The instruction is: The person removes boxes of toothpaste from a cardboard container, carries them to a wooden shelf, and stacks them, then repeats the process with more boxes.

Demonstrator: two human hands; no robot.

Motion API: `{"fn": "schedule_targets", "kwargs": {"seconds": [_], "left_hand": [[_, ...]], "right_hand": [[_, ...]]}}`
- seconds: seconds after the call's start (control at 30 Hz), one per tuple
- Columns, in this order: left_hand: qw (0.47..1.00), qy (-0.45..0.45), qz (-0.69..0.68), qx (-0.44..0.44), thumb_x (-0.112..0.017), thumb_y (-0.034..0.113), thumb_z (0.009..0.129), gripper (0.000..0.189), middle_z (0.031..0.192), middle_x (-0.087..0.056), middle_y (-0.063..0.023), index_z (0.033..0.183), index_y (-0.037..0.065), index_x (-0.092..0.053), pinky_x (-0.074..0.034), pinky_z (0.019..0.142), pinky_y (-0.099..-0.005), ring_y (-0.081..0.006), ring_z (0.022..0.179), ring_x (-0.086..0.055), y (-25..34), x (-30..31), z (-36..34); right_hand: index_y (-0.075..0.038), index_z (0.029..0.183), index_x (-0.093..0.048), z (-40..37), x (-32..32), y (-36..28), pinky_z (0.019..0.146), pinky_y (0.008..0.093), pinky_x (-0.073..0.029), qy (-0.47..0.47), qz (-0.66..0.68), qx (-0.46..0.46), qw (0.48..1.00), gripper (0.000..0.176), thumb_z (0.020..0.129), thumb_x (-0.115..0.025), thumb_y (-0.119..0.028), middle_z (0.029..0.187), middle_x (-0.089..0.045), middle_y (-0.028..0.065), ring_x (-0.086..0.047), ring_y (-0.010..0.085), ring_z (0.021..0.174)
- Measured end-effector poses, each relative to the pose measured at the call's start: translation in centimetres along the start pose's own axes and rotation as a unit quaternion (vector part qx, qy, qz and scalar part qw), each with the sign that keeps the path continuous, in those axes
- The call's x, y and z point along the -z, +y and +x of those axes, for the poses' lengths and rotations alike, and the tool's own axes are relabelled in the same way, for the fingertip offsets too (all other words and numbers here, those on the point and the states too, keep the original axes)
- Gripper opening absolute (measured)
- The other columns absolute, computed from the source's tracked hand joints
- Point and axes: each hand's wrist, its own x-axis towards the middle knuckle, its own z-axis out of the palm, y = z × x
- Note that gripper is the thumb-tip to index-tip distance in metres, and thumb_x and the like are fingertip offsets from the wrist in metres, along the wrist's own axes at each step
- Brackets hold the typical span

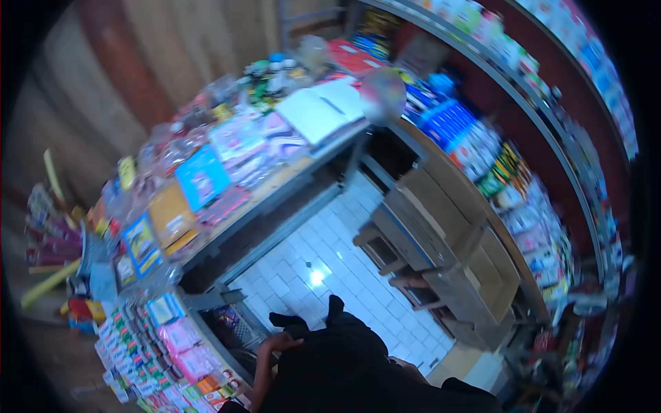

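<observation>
My left hand (281, 342) lies against my dark clothing (330, 365) at the lower middle. Its fingers are stretched over the cloth, and I see nothing held in them. Only the edge of my right hand (410, 370) shows on the other side of the dark clothing; its fingers are hidden. Below me, two dark-covered feet (335, 303) show over the white tiled floor (303, 255).
A counter on the left holds packets, a blue packet (203, 177) and an open notebook (320, 110). Open cardboard boxes (482, 282) stand on the right, beside wooden stools (379, 248). Shelves (551, 131) of packaged goods curve along the right. Small boxes (134, 351) fill the lower left.
</observation>
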Motion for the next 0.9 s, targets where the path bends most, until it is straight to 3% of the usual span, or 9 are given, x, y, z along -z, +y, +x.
{"fn": "schedule_targets", "kwargs": {"seconds": [0.1,0.13,0.23,0.27,0.57,0.7,0.9], "left_hand": [[0.994,0.042,-0.039,0.097,-0.068,0.071,0.078,0.064,0.062,-0.057,0.0001,0.067,0.008,-0.061,-0.046,0.054,-0.0286,-0.0111,0.057,-0.054,-0.2,-0.8,3.9],[0.986,0.139,-0.062,0.07,-0.069,0.077,0.07,0.075,0.066,-0.059,-0.0016,0.081,0.003,-0.063,-0.045,0.051,-0.0303,-0.0121,0.059,-0.056,0.1,-1.4,4.6],[0.975,0.158,-0.094,0.123,-0.071,0.077,0.068,0.084,0.068,-0.06,-0.0029,0.094,-0.003,-0.062,-0.046,0.053,-0.0305,-0.0138,0.059,-0.055,2.3,-0.3,7.9],[0.972,0.186,-0.099,0.107,-0.074,0.069,0.072,0.07,0.06,-0.054,-0.0005,0.083,0.002,-0.057,-0.039,0.045,-0.0265,-0.0092,0.05,-0.049,2.9,-0.3,9.0],[0.992,0.05,-0.009,0.116,-0.065,0.08,0.071,0.072,0.062,-0.056,0.0004,0.073,0.008,-0.06,-0.038,0.046,-0.0247,-0.0092,0.051,-0.05,12.7,4.5,17.4],[0.992,0.093,0.066,0.058,-0.064,0.077,0.075,0.077,0.064,-0.058,-0.0025,0.079,0.001,-0.063,-0.042,0.048,-0.0284,-0.0122,0.053,-0.052,13.3,7.1,24.5],[0.983,-0.014,0.161,0.091,-0.064,0.076,0.075,0.083,0.069,-0.062,-0.008,0.089,-0.006,-0.067,-0.047,0.053,-0.031,-0.0154,0.059,-0.06,23.7,12.8,29.5]], "right_hand": [[-0.006,0.118,-0.06,-1.3,0.9,4.1,0.077,0.038,-0.052,0.049,0.068,-0.003,0.996,0.041,0.09,-0.063,-0.035,0.102,-0.068,0.0094,-0.064,0.0201,0.091],[-0.006,0.118,-0.061,-2.0,1.0,5.0,0.077,0.0379,-0.052,0.067,0.089,-0.01,0.994,0.041,0.09,-0.063,-0.035,0.101,-0.068,0.0094,-0.064,0.02,0.091],[-0.005,0.116,-0.061,-3.3,0.7,7.8,0.076,0.0375,-0.052,0.113,0.156,-0.019,0.981,0.04,0.09,-0.064,-0.034,0.099,-0.068,0.0096,-0.065,0.0198,0.089],[-0.005,0.116,-0.062,-3.6,0.4,8.5,0.076,0.0373,-0.052,0.126,0.178,-0.023,0.976,0.039,0.09,-0.064,-0.034,0.099,-0.068,0.0097,-0.065,0.0197,0.089],[-0.003,0.111,-0.064,-4.7,-4.9,10.0,0.074,0.0361,-0.053,0.21,0.343,-0.053,0.914,0.036,0.089,-0.065,-0.032,0.093,-0.069,0.0103,-0.065,0.0191,0.084],[-0.002,0.108,-0.065,-4.2,-7.6,7.6,0.073,0.0356,-0.053,0.235,0.406,-0.062,0.881,0.035,0.089,-0.065,-0.031,0.09,-0.07,0.0106,-0.066,0.0188,0.082],[-0.001,0.105,-0.066,-2.5,-9.7,2.2,0.071,0.0348,-0.053,0.282,0.468,-0.05,0.836,0.033,0.089,-0.066,-0.029,0.086,-0.07,0.011,-0.066,0.0184,0.078]]}}
